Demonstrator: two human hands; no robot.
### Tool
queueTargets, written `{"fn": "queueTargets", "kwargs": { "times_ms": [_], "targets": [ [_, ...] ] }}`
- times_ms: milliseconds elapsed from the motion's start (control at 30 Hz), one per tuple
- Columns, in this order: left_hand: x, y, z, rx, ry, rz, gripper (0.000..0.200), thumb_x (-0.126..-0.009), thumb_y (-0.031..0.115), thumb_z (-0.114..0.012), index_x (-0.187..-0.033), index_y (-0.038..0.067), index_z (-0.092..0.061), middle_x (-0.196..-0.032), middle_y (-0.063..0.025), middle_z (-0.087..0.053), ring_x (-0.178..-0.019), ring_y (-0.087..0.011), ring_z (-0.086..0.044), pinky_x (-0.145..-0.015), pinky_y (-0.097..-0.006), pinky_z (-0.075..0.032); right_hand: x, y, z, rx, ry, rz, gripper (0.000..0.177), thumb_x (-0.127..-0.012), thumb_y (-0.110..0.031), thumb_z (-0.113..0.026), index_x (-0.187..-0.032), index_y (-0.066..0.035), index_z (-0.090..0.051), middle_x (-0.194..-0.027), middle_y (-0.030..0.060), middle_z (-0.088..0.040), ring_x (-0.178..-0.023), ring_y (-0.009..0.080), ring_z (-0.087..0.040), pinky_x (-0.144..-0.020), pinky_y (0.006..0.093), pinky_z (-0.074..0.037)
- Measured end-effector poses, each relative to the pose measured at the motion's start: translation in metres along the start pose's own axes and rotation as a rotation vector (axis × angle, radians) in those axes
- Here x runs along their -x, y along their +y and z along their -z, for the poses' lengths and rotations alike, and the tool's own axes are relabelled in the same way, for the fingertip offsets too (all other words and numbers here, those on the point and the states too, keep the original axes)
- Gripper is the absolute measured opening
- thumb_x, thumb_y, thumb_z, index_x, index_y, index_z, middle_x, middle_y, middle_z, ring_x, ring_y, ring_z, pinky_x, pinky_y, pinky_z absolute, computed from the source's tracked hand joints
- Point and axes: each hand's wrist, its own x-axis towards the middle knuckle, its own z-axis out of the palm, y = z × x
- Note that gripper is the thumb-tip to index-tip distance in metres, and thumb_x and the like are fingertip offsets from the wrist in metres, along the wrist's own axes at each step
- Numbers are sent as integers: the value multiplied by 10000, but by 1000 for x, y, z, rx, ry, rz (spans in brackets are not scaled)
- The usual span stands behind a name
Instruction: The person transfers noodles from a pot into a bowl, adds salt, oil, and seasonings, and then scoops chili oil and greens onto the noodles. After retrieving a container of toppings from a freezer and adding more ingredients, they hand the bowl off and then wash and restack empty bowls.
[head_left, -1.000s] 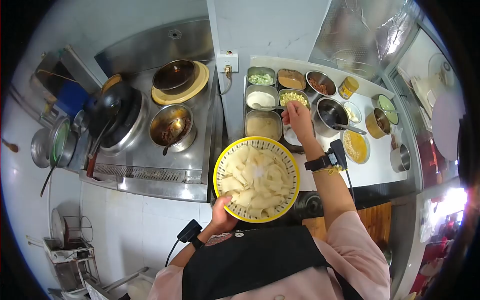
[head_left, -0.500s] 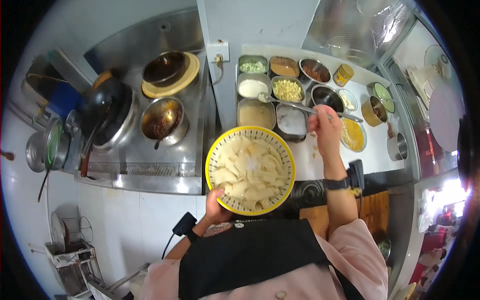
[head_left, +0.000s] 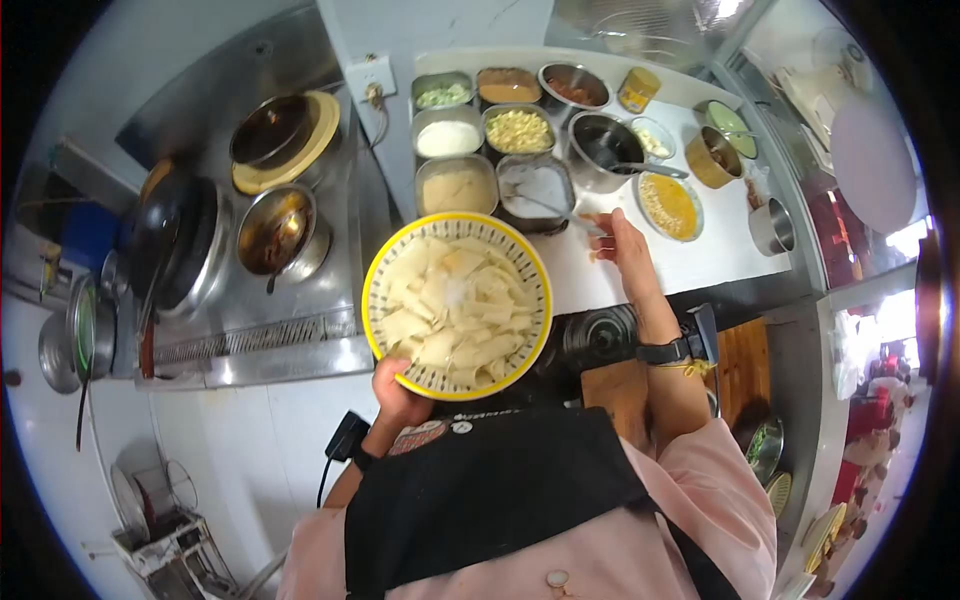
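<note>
My left hand grips the near left rim of a yellow-rimmed bowl, thumb over the edge. Broad, pale noodle-like pieces fill the bowl, and a small patch of white powder lies on them. To the right, my right hand has its fingers closed around the handle end of a metal spoon. The spoon's head rests in a square container of white powder. The contact between fingertips and handle is partly hidden.
Seasoning tins stand behind the bowl, including a tan powder tin and chopped garlic-like bits. A dark pot holds another spoon. Further right is a yellow-filled dish. A stove with a wok and steel pot stands left.
The spoon has gone from above the tins down into the white powder container, my right hand moving with it. The whole view has shifted, and the bowl appears further left.
</note>
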Motion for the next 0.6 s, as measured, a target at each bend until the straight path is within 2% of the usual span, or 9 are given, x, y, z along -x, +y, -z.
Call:
{"fn": "queueTargets", "kwargs": {
  "times_ms": [100, 133, 167, 267, 300, 367, 433, 500, 600],
  "targets": [
    [2, 1, -10, -34, -13, -19, 669, -629, 191, -422, -1253, -17, -299, -1222, -182, -419, -1120, -329, -416, -958, -437, -316, -38, -8, 37, -93, 113, 68, 277, -844, -275, -512, -810, -1, -522, -728, 35, -520, -552, 73, -468, -495, 184, -386],
    [4, 1, -8, -55, -21, -19, 681, -618, 193, -428, -1254, -15, -299, -1222, -183, -419, -1120, -329, -415, -959, -438, -313, -54, -11, 43, -184, 153, 138, 226, -815, -258, -560, -763, -45, -503, -658, 0, -477, -486, 52, -420, -417, 175, -344],
    [4, 1, -7, -76, -27, -21, 693, -607, 195, -433, -1255, -13, -299, -1222, -183, -418, -1121, -329, -414, -961, -440, -311, -68, -17, 47, -190, 163, 156, 226, -815, -258, -560, -763, -45, -503, -658, 0, -477, -486, 52, -420, -417, 175, -344],
    [6, 3, -14, -83, -8, -56, 710, -574, 192, -437, -1243, -14, -316, -1214, -187, -419, -1112, -337, -416, -962, -439, -308, -106, -27, 56, -393, 324, -56, 226, -786, -300, -589, -802, -85, -521, -591, -22, -435, -397, 52, -371, -330, 168, -283],
    [7, 4, -19, -74, -9, -76, 710, -567, 187, -437, -1238, -14, -322, -1213, -188, -420, -1111, -339, -416, -962, -441, -307, -115, -22, 65, -398, 322, -42, 226, -786, -300, -589, -802, -85, -521, -591, -22, -435, -397, 52, -371, -330, 168, -283],
    [11, 8, -29, -27, -17, -62, 704, -559, 173, -434, -1230, -15, -334, -1210, -183, -423, -1108, -338, -417, -963, -436, -307, -128, -16, 80, -490, 205, -208, 254, -800, -322, -560, -819, -70, -530, -543, -27, -422, -383, 49, -365, -331, 169, -294],
    [10, 11, -39, 9, -52, -36, 695, -559, 161, -434, -1226, -14, -341, -1208, -177, -427, -1106, -337, -419, -964, -424, -311, -123, -19, 78, -404, 210, -156, 256, -817, -307, -514, -855, -56, -543, -518, -11, -454, -385, 60, -395, -333, 179, -312],
    [9, 11, -54, 14, -67, -54, 686, -563, 153, -437, -1222, -13, -347, -1209, -170, -430, -1109, -329, -417, -965, -411, -316, -113, -17, 75, -146, 228, 38, 206, -850, -261, -467, -865, -67, -534, -547, -6, -496, -398, 67, -421, -353, 185, -347],
    [-9, 15, -79, -49, -64, -60, 684, -570, 154, -446, -1226, -10, -341, -1213, -164, -428, -1113, -314, -417, -965, -411, -318, -110, -14, 76, -120, 254, 107, 196, -861, -219, -448, -893, -45, -532, -562, 16, -513, -411, 74, -443, -368, 192, -360]
  ]
}}
